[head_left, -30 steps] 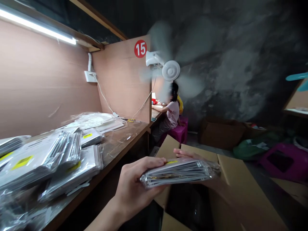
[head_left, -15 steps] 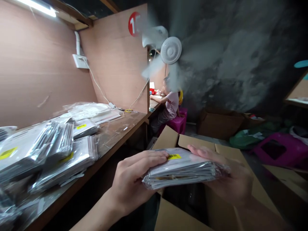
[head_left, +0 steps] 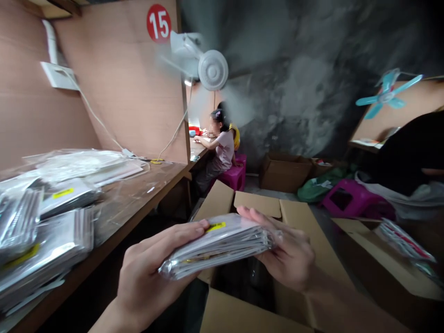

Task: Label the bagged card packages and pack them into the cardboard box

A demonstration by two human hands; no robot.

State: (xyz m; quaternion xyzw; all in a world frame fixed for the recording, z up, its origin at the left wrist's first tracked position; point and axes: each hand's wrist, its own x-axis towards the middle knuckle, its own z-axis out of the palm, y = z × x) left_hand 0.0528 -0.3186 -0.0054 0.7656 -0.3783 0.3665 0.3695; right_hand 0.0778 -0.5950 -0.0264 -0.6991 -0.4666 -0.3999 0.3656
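Between my two hands is a stack of flat packets in clear plastic (head_left: 222, 247), with a yellow barcode label on its top. My left hand (head_left: 156, 261) grips the left end, thumb side hidden beneath and fingers over the top. On the right end, my right hand (head_left: 287, 252) is closed with fingers above and the rest below. The stack is held slightly tilted over an open cardboard box (head_left: 253, 305), whose flaps are folded outward. What lies inside the dark box I cannot make out.
A wooden bench (head_left: 138, 199) on the left bears piles of similar wrapped packets (head_left: 52, 249) and loose plastic sleeves (head_left: 79, 164). A white fan (head_left: 212, 70) spins ahead. A seated person (head_left: 224, 148) is beyond the partition. Another open box (head_left: 381, 259) stands right, near a purple stool (head_left: 354, 199).
The view has swung to the right, so the bench and fan sit further left. A blue fan and a dark-clothed person now show at right. Both hands still hold the stack.
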